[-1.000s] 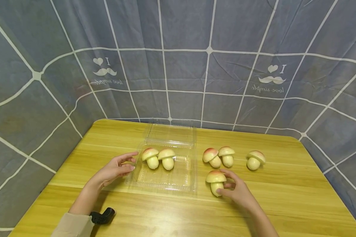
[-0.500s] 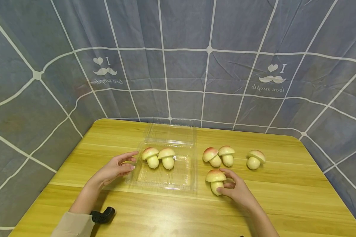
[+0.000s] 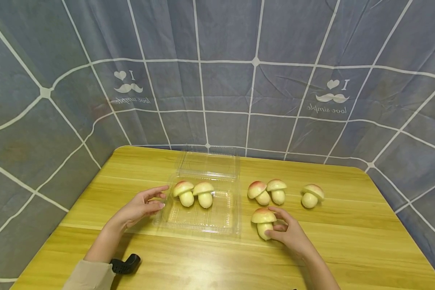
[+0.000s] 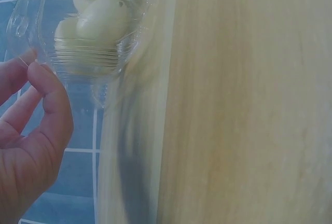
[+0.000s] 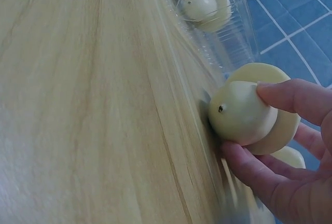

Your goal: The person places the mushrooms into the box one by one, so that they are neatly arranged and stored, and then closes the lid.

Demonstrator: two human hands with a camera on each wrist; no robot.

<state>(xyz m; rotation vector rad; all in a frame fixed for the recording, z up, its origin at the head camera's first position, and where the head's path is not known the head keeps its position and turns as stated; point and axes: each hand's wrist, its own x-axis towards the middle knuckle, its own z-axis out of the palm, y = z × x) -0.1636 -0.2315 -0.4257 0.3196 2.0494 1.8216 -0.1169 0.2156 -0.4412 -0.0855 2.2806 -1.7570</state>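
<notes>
On the wooden table, my right hand (image 3: 290, 233) grips a toy mushroom (image 3: 264, 216) with a reddish cap and pale stem. In the right wrist view, thumb and fingers lie on either side of the mushroom's stem (image 5: 241, 112), right by the tabletop. My left hand (image 3: 141, 207) is at the left edge of a clear plastic container (image 3: 221, 229), its thumb and forefinger bent at the rim. Two toy mushrooms lie side by side in the container's left half, a left one (image 3: 184, 193) and a right one (image 3: 204, 194). The hinged lid (image 3: 208, 163) lies folded back.
Beyond my right hand are a red-capped mushroom (image 3: 259, 192), a paler mushroom (image 3: 277, 191) beside it, and a separate mushroom (image 3: 311, 195) farther right. A black device (image 3: 126, 264) sits at my left wrist. A grey checked curtain (image 3: 224, 88) hangs behind the table.
</notes>
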